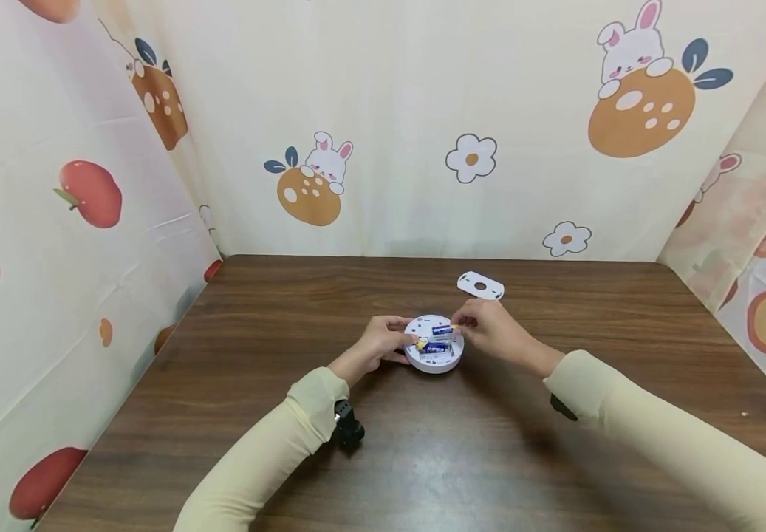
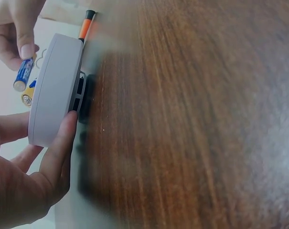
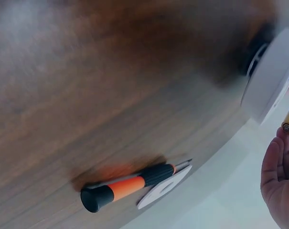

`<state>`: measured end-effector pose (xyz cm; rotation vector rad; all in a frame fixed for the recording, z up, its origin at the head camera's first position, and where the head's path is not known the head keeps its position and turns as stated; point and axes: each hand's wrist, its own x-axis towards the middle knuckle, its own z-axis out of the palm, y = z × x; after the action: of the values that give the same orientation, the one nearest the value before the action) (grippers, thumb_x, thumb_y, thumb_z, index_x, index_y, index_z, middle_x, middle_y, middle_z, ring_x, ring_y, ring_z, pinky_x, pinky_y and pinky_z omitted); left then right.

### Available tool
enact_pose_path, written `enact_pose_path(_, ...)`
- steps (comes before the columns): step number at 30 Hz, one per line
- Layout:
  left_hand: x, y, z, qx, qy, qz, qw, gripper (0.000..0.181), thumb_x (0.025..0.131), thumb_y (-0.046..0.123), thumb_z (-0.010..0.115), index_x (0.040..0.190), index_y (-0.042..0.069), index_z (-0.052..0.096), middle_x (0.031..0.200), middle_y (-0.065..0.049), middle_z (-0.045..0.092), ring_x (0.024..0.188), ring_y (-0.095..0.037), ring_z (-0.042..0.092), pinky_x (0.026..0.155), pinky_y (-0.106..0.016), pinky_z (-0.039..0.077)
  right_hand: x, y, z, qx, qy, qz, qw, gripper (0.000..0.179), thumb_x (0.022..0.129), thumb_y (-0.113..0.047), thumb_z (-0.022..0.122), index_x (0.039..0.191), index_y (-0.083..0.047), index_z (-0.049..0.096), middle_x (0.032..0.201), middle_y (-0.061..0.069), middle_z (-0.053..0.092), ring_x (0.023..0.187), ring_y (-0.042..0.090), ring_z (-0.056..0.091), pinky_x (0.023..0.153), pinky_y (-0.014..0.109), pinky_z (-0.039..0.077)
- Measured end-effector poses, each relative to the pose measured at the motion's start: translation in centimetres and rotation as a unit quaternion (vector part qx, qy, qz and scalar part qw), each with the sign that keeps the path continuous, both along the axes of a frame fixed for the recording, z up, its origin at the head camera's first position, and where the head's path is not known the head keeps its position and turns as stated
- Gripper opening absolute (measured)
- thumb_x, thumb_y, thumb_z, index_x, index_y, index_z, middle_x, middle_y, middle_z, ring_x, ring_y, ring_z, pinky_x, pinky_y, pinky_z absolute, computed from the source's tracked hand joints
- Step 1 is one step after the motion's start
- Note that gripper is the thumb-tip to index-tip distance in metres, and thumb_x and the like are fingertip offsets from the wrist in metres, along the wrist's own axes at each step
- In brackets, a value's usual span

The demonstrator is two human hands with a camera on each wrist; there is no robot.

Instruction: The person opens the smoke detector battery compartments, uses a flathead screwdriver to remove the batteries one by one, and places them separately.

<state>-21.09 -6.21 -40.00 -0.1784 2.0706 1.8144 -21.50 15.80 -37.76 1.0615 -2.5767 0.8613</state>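
Sleeves (image 1: pixel 259 458) nearest; left hand (image 1: pixel 379 341) grips white disc (image 1: pixel 434 366), right hand (image 1: pixel 494 330) pinches battery (image 2: pixel 23 75), well inside table edges (image 1: pixel 356 260).

Soft light, glare on table (image 1: pixel 422 473), wrist views — hazy

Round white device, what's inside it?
One battery shows in the device; the right hand pinches another battery over it. Whatever lies directly beneath the batteries is covered and can't be seen.

There are two hands (image 1: pixel 381 343) (image 1: pixel 489 329), two batteries (image 1: pixel 436 348) (image 1: pixel 442 331), one round device (image 2: pixel 57 90), one plate (image 1: pixel 467 282) and one screwdriver (image 3: pixel 128 187).
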Motion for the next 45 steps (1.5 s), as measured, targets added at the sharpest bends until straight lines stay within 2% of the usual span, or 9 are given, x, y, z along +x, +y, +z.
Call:
enact_pose_path(6,-0.1,-0.1,0.0,-0.003,-0.009,-0.006,0.9999,0.038,0.087,-0.002,0.066,0.125,0.001,0.06,0.105,-0.016,0.063,0.074,-0.021,0.063,0.063,-0.036,0.06,-1.6,-0.1,0.3,-0.002,-0.039,-0.046,0.9982,0.003,0.082,0.002,0.071,0.079,0.001,0.071,0.073,0.002,0.064,0.066,0.013,0.053,0.055,0.026,0.048)
enact_pose_path(15,-0.1,0.1,0.0,-0.005,-0.015,-0.017,0.9997,0.038,0.087,-0.002,0.067,0.124,0.001,0.06,0.103,-0.015,0.064,0.075,-0.021,0.063,0.062,-0.035,0.06,-5.2,-0.8,0.6,-0.012,-0.064,-0.109,0.9919,0.004,0.084,-0.002,0.07,0.083,0.001,0.073,0.076,0.007,0.065,0.066,0.018,0.053,0.055,0.029,0.046)
enact_pose_path(21,0.0,0.1,0.1,0.001,-0.019,-0.023,0.9995,0.037,0.087,-0.002,0.066,0.124,0.001,0.061,0.1,-0.015,0.065,0.072,-0.02,0.065,0.061,-0.035,0.06,-7.0,-1.2,0.3,-0.007,-0.073,-0.126,0.9893,0.005,0.085,-0.003,0.069,0.084,0.001,0.073,0.078,0.009,0.067,0.066,0.019,0.054,0.055,0.03,0.047)
enact_pose_path(30,0.1,0.0,0.1,0.002,-0.024,-0.026,0.9994,0.037,0.087,-0.002,0.066,0.124,0.001,0.061,0.097,-0.015,0.065,0.072,-0.021,0.065,0.062,-0.036,0.06,-8.7,-1.9,-0.6,0.017,-0.098,-0.143,0.9846,0.008,0.086,-0.005,0.07,0.088,0.001,0.075,0.086,0.013,0.07,0.074,0.022,0.06,0.064,0.035,0.053)
enact_pose_path(37,0.2,0.0,0.1,0.004,-0.017,-0.029,0.9994,0.037,0.086,-0.004,0.066,0.122,-0.001,0.061,0.091,-0.014,0.065,0.066,-0.019,0.064,0.059,-0.035,0.06,-9.9,-2.2,-0.6,0.032,-0.103,-0.146,0.9834,0.008,0.085,-0.002,0.069,0.085,0.004,0.074,0.082,0.015,0.07,0.074,0.024,0.059,0.063,0.036,0.052)
enact_pose_path(45,0.2,0.1,0.1,0.008,-0.013,-0.029,0.9995,0.038,0.086,-0.005,0.066,0.123,-0.001,0.061,0.089,-0.014,0.065,0.066,-0.019,0.064,0.06,-0.036,0.06,-10.3,-2.3,-0.9,0.065,-0.138,-0.171,0.9734,0.01,0.087,-0.003,0.067,0.089,0.004,0.074,0.088,0.016,0.07,0.079,0.025,0.06,0.067,0.036,0.053)
